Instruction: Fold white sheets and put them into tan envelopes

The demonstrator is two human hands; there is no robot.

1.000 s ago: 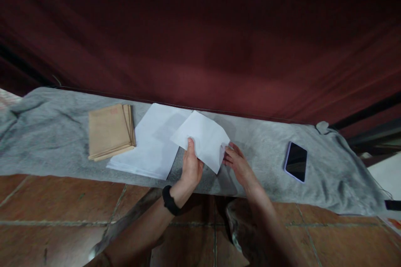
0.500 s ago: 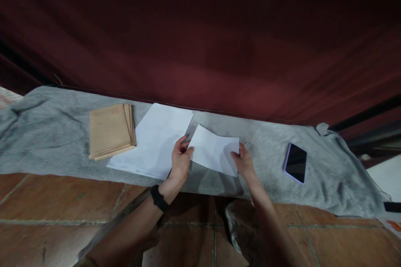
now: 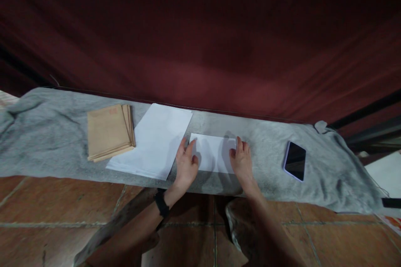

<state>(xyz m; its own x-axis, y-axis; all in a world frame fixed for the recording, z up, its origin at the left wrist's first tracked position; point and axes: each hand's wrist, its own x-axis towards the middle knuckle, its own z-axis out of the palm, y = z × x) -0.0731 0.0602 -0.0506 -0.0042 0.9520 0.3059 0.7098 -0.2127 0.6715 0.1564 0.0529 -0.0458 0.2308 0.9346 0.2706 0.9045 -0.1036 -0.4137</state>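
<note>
A folded-looking white sheet of paper (image 3: pixel 213 152) lies nearly flat on the grey cloth in front of me. At its left edge is my left hand (image 3: pixel 187 167), open, thumb and fingers apart, with a dark band on the wrist. My right hand (image 3: pixel 242 160) is at the opposite edge, its thumb over the paper and its curled fingers along the side, seemingly gripping that edge. Left of my left hand rests a stack of larger white sheets (image 3: pixel 156 142). Brown paper envelopes (image 3: pixel 108 131) are piled beside that stack, partly over it.
The grey cloth (image 3: pixel 263 133) covers a long, low surface. A phone (image 3: pixel 295 160) in a light purple case lies on the right. Behind the surface hangs a dark red curtain (image 3: pixel 200 50). Terracotta tiles (image 3: pixel 62 204) form the floor below.
The white sheet has come down from a raised, bent position to lie nearly flat. My left hand has let go of its left edge and its fingers have spread.
</note>
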